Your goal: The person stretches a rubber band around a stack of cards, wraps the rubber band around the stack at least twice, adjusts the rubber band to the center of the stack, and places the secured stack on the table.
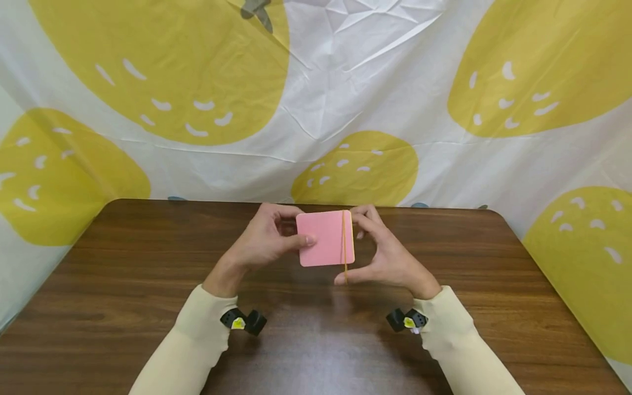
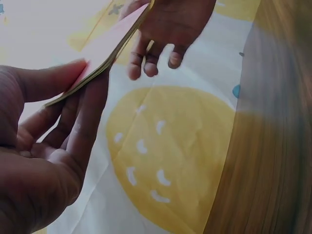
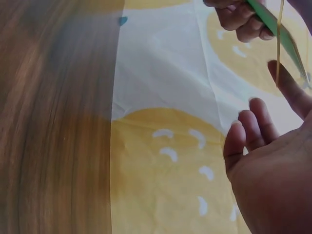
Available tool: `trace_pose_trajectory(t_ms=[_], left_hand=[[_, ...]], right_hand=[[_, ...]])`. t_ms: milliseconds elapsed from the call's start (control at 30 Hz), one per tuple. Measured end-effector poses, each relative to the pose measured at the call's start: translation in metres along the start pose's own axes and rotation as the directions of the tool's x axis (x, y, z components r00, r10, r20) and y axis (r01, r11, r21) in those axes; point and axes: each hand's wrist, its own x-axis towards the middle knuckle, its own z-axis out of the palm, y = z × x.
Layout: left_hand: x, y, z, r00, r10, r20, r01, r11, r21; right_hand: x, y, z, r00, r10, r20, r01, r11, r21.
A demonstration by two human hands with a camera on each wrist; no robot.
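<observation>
A thin stack of square cards [image 1: 323, 239] with rounded corners is held up above the table, pink on the face toward me. Its other face looks green in the right wrist view. My left hand [image 1: 259, 236] pinches its left side, thumb on the pink face and fingers behind, as the left wrist view [image 2: 53, 126] also shows. A yellowish rubber band [image 1: 344, 238] runs vertically across the cards near their right edge. Spread apart, the thumb and index finger of my right hand [image 1: 387, 258] hold the band stretched, its lower end hooked on the thumb below the cards.
Both hands are above a dark brown wooden table [image 1: 123, 307] with rounded far corners. Behind it hangs a white cloth [image 1: 212, 170] printed with large yellow fruit. Each sleeved wrist carries a small black camera [image 1: 255, 322].
</observation>
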Motion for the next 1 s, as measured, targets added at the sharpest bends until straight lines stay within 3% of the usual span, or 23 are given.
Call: trace_pose_trajectory(t_ms=[133, 267, 400, 633, 767, 1000], left_hand=[[0.0, 0.003, 0.001, 0.993, 0.022, -0.112, -0.027, 0.999, -0.045], [0.001, 0.003, -0.003, 0.968, 0.015, -0.249, -0.046, 0.992, -0.121], [0.002, 0.006, -0.009, 0.933, -0.037, -0.358, -0.035, 0.98, -0.194], [0.005, 0.006, -0.015, 0.865, -0.139, -0.482, 0.019, 0.969, -0.246], [0.007, 0.005, -0.016, 0.818, -0.174, -0.549, 0.0, 0.953, -0.304], [0.009, 0.004, -0.015, 0.751, -0.25, -0.612, -0.03, 0.912, -0.41]], right_hand=[[0.0, -0.001, 0.001, 0.998, 0.014, 0.053, -0.016, 0.999, 0.034], [-0.001, -0.002, 0.003, 0.991, 0.042, 0.128, -0.039, 0.999, -0.026], [-0.001, -0.004, 0.006, 0.984, 0.009, 0.18, 0.005, 0.997, -0.077], [0.001, -0.011, 0.011, 0.963, -0.211, 0.169, 0.214, 0.977, 0.001], [0.004, -0.02, 0.017, 0.943, -0.307, 0.127, 0.305, 0.952, 0.032], [0.007, -0.029, 0.025, 0.918, -0.384, 0.095, 0.391, 0.918, -0.068]])
